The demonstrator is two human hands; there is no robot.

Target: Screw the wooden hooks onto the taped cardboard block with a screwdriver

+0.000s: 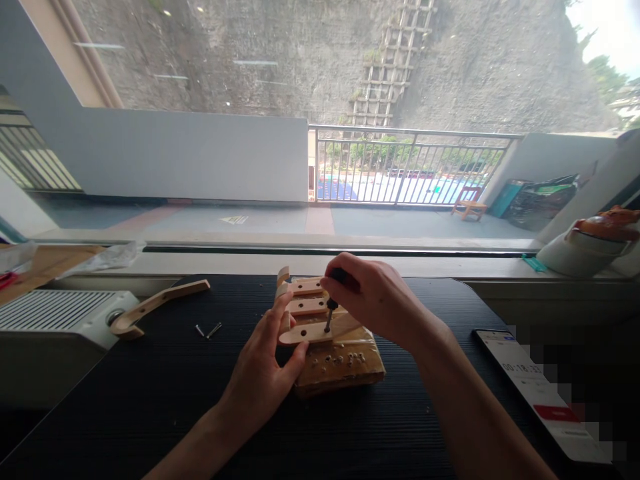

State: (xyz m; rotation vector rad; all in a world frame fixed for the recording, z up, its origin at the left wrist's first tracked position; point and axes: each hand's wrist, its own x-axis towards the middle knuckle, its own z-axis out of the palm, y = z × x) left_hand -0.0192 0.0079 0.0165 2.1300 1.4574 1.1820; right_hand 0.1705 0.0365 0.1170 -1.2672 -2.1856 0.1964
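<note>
two grips show — left hand [267, 352] on a wooden piece [314, 333], right hand [373, 293] on a screwdriver [329, 312], handle [343, 277] mostly hidden.

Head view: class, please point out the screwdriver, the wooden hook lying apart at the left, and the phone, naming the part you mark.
Screwdriver [329, 317]: head view, on its metal shaft.
Wooden hook [161, 298]: head view, on its long arm.
Phone [531, 388]: head view, on its lit screen.

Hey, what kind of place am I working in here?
Probably a room looking out on a balcony or walkway, perhaps in a school, though that part is a guess. The signs: a white windowsill just behind the black table, with a metal railing and a small chair outside.
</note>
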